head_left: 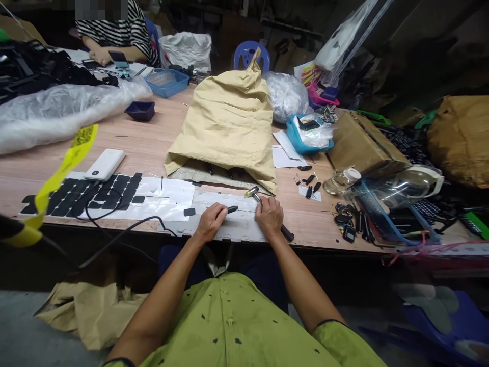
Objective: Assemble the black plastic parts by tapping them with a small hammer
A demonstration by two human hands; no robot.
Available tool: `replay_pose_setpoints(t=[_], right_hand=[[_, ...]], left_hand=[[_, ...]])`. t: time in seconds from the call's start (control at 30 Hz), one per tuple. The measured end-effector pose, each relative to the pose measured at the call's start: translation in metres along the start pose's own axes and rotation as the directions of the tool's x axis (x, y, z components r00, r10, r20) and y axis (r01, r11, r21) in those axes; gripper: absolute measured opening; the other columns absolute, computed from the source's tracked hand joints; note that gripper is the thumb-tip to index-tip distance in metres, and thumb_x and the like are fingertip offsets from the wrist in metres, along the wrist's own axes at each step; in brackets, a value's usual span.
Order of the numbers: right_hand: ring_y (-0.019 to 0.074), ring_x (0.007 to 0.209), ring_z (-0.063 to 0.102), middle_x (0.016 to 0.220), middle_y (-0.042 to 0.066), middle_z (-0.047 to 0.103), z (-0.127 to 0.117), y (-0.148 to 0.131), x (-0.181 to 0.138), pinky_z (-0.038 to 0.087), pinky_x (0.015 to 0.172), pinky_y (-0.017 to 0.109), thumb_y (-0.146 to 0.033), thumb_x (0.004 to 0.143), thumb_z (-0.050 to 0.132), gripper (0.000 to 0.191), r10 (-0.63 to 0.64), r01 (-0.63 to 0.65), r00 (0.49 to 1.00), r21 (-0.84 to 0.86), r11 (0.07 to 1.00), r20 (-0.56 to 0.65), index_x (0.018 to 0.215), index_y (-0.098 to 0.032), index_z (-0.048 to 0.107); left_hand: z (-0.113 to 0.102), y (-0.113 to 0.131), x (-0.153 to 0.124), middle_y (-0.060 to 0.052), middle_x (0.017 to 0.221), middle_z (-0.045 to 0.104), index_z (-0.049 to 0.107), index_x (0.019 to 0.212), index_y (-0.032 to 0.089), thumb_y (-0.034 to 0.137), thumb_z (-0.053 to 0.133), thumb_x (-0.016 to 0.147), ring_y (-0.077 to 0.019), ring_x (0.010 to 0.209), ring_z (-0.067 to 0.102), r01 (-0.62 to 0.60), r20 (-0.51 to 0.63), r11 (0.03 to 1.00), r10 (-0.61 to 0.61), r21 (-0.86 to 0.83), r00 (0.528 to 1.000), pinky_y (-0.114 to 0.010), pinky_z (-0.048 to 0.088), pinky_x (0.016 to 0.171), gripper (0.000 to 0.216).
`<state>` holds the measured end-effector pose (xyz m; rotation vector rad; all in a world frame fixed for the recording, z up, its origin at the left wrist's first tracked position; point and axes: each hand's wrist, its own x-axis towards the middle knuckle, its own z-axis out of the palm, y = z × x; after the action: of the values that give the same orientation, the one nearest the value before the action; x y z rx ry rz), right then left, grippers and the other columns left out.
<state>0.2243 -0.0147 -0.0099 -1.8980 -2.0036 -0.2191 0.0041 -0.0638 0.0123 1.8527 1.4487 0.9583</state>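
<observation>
My left hand (211,220) is closed on a small black part (232,209) and holds it flat against a white foam sheet (229,227) at the table's front edge. My right hand (269,216) grips a small hammer; its metal head (252,192) points away from me and its black handle end (287,233) sticks out behind my palm. The hammer head sits a little to the right of and beyond the black part. A tan sack (229,127) lies just behind the sheet.
Left of my hands lie rows of black pads (84,196) on white sheets, a white power bank (104,164) and a black cable (126,227). More small black parts (310,184), a glass jar (340,181) and a blue basket (385,219) are to the right. Another person (114,35) sits at the far left.
</observation>
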Motion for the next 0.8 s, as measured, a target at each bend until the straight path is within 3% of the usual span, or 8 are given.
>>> replay_pose_setpoints(t=[0.1,0.17,0.27,0.4,0.5,0.63,0.7,0.8], right_hand=[[0.0239,0.09,0.048,0.095,0.009,0.059,0.0,-0.001,0.0,0.032,0.071,0.032,-0.02,0.092,0.05,0.026,0.001,-0.001,1.0,-0.001,1.0,0.008,0.11,-0.02,0.067],[0.0244,0.091,0.048,0.096,0.009,0.059,-0.001,-0.002,0.0,0.032,0.071,0.033,-0.02,0.092,0.05,0.025,0.001,-0.001,1.0,0.004,1.0,0.014,0.11,-0.02,0.067],[0.0251,0.092,0.048,0.096,0.01,0.059,-0.001,-0.004,0.0,0.032,0.071,0.033,-0.019,0.092,0.05,0.024,0.009,-0.009,0.999,0.003,1.0,0.032,0.109,-0.02,0.067],[0.0251,0.092,0.049,0.097,0.01,0.059,-0.002,-0.005,0.001,0.033,0.071,0.033,-0.019,0.092,0.05,0.025,0.019,-0.019,0.999,-0.006,1.0,0.037,0.11,-0.02,0.067],[0.0247,0.091,0.049,0.095,0.009,0.059,-0.001,-0.005,0.001,0.033,0.071,0.033,-0.019,0.091,0.05,0.024,0.008,-0.008,1.0,-0.009,1.0,0.016,0.109,-0.02,0.067],[0.024,0.089,0.049,0.093,0.009,0.059,0.001,-0.003,0.0,0.033,0.07,0.033,-0.019,0.091,0.05,0.024,-0.014,0.014,1.0,-0.011,1.0,-0.02,0.108,-0.021,0.067],[0.024,0.089,0.049,0.093,0.009,0.059,0.001,-0.003,-0.001,0.032,0.069,0.033,-0.019,0.091,0.05,0.024,-0.017,0.016,0.999,-0.015,1.0,-0.028,0.108,-0.021,0.067],[0.0244,0.089,0.049,0.093,0.009,0.059,0.002,-0.003,-0.002,0.032,0.069,0.033,-0.019,0.091,0.049,0.024,-0.018,0.017,0.999,-0.018,1.0,-0.031,0.107,-0.02,0.067]], left_hand=[[0.003,0.006,-0.046,-0.007,0.094,0.072,0.068,0.104,0.021,0.043,0.044,0.098,-0.0205,0.086,0.065,-0.067,0.026,0.994,0.07,-0.086,0.997,-0.033,0.051,0.081,0.033],[0.01,0.004,-0.079,-0.007,0.096,0.075,0.07,0.103,0.022,0.044,0.048,0.096,-0.0215,0.087,0.068,-0.054,0.12,0.996,0.062,-0.068,0.991,-0.033,0.051,0.082,0.032],[0.025,-0.007,-0.109,-0.006,0.09,0.077,0.072,0.103,0.024,0.041,0.05,0.095,-0.022,0.081,0.071,0.176,0.276,0.98,-0.195,0.093,0.941,-0.032,0.052,0.076,0.029],[0.038,-0.02,-0.104,-0.011,0.097,0.078,0.072,0.109,0.023,0.032,0.047,0.096,-0.0267,0.096,0.073,0.424,0.306,0.827,-0.539,0.37,0.785,-0.033,0.052,0.08,0.029],[0.036,-0.013,-0.091,-0.014,0.095,0.077,0.073,0.105,0.02,0.032,0.053,0.093,-0.0301,0.097,0.073,0.428,0.334,0.787,-0.589,0.444,0.736,-0.035,0.051,0.078,0.026],[0.021,0.016,-0.07,-0.004,0.077,0.074,0.075,0.099,0.023,0.038,0.061,0.085,-0.0229,0.077,0.07,0.311,0.526,0.94,-0.337,0.141,0.781,-0.028,0.047,0.065,0.025],[0.011,0.028,-0.044,-0.001,0.068,0.07,0.076,0.093,0.021,0.044,0.059,0.086,-0.0185,0.067,0.065,0.283,0.541,0.958,-0.22,-0.036,0.812,-0.026,0.045,0.06,0.03],[-0.005,0.029,0.017,-0.001,0.071,0.069,0.074,0.095,0.019,0.045,0.057,0.087,-0.0187,0.068,0.063,0.323,0.228,0.945,-0.303,-0.055,0.925,-0.028,0.048,0.063,0.032]])
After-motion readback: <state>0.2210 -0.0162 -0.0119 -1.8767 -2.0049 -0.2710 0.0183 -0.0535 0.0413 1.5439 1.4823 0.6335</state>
